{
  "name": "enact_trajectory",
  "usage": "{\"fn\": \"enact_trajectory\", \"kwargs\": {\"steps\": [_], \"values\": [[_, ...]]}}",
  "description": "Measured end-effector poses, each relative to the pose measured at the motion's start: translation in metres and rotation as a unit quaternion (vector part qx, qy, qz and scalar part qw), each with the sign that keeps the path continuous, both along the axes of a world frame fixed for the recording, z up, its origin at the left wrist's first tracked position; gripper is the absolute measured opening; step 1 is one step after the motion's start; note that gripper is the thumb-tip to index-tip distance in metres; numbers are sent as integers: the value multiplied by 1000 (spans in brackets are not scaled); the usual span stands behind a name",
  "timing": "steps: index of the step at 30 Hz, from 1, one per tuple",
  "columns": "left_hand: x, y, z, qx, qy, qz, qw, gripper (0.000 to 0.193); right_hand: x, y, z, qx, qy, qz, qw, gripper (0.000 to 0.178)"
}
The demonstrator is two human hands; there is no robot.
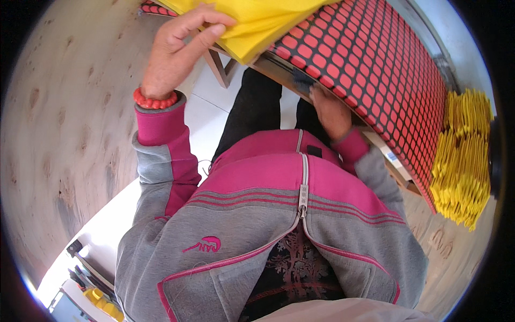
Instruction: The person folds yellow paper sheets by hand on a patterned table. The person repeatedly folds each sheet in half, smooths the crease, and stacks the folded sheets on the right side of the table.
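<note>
The person's left hand (174, 56), thumb and forefinger slightly parted, rests against the yellow cloth (273, 21) spreading beyond its fingertips, while the right hand's (331, 114) grip, beneath the patterned tabletop (370, 70), cannot be told.

The patterned board (370, 70) overhangs the right hand (331, 111), blocking upward passage.
</note>
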State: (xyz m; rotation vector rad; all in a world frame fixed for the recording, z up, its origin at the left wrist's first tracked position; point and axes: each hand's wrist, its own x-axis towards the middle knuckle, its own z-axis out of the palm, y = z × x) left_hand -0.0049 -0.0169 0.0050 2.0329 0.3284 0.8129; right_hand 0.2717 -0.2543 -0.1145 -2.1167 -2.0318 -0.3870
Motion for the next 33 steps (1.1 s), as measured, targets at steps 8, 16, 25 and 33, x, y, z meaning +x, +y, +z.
{"fn": "enact_trajectory", "kwargs": {"steps": [8, 16, 25, 33], "values": [[1, -2, 10, -1, 6, -10, 1000, 19, -38, 29, 168, -23, 297, 307, 904, 19], [-1, 0, 5, -20, 10, 8, 1000, 20, -45, 133, 187, 137, 154, 374, 904, 19], [-5, 8, -6, 24, -10, 26, 999, 17, -43, 137, 165, 110, 253, 316, 908, 16], [4, 2, -12, 1, -62, 67, 996, 14, -48, 134, 160, 178, 332, 316, 870, 24]]}}
